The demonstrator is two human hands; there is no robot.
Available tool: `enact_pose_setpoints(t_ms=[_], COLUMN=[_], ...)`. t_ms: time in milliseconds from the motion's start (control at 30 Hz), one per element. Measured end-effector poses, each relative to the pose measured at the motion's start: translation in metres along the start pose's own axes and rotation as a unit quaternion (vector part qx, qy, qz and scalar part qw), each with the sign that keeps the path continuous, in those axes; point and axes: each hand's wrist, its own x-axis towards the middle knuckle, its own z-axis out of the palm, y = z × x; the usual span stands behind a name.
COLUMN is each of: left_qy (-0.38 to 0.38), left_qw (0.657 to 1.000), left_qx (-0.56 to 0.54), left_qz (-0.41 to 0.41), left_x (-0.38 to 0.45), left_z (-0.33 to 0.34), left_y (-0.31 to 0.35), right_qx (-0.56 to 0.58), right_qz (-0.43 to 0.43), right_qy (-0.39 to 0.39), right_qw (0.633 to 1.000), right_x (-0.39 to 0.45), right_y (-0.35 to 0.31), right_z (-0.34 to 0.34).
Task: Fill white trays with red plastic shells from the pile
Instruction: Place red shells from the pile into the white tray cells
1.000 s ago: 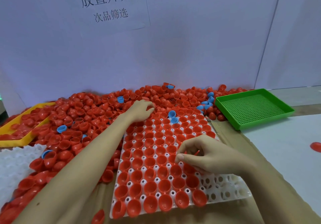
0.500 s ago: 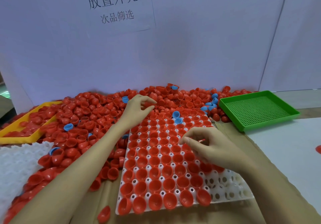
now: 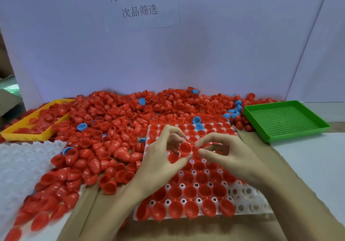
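Observation:
A white tray (image 3: 249,200) lies in front of me, most pockets filled with red shells; several pockets at its near right corner show bare. Above its middle, my left hand (image 3: 162,154) pinches one red shell (image 3: 185,148) between thumb and fingers, open side up. My right hand (image 3: 225,153) meets it from the right, with curled thumb and forefinger tips at the shell's right edge. The pile of red shells (image 3: 112,121) spreads behind and to the left of the tray.
A second white tray (image 3: 18,168) lies at the left, partly under the pile. A yellow tray (image 3: 28,137) holding shells sits at far left and a green perforated tray (image 3: 285,121) at right. Blue shells (image 3: 197,120) are mixed in. A white board stands behind.
My left hand left the pile and came back over the tray carrying a red shell. My right hand rose from the tray's pockets to meet it.

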Motion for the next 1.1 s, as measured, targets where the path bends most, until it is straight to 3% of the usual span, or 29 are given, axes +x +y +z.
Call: enact_pose_setpoints(t_ms=[233, 467, 733, 933, 1100], left_qy=[0.029, -0.036, -0.053, -0.035, -0.022], left_qw=[0.999, 0.985, 0.993, 0.996, 0.996], left_qx=[-0.039, -0.154, -0.093, -0.075, -0.068], left_qz=[0.003, -0.063, -0.053, -0.044, -0.05], left_x=[-0.003, -0.005, -0.007, -0.006, -0.006], left_z=[-0.01, -0.006, -0.006, -0.006, -0.008], left_y=[-0.001, -0.001, -0.002, -0.002, -0.003], right_qx=[0.012, 0.016, -0.069, -0.076, -0.035], right_qz=[-0.018, -0.05, -0.039, -0.053, -0.037], right_qy=[-0.006, -0.009, -0.015, 0.004, -0.045], right_qw=[1.0, 0.999, 0.997, 0.996, 0.998], right_x=[0.0, 0.0, -0.002, -0.002, -0.006], right_y=[-0.001, -0.005, -0.003, -0.002, -0.011], right_z=[0.001, 0.011, 0.008, 0.013, -0.008])
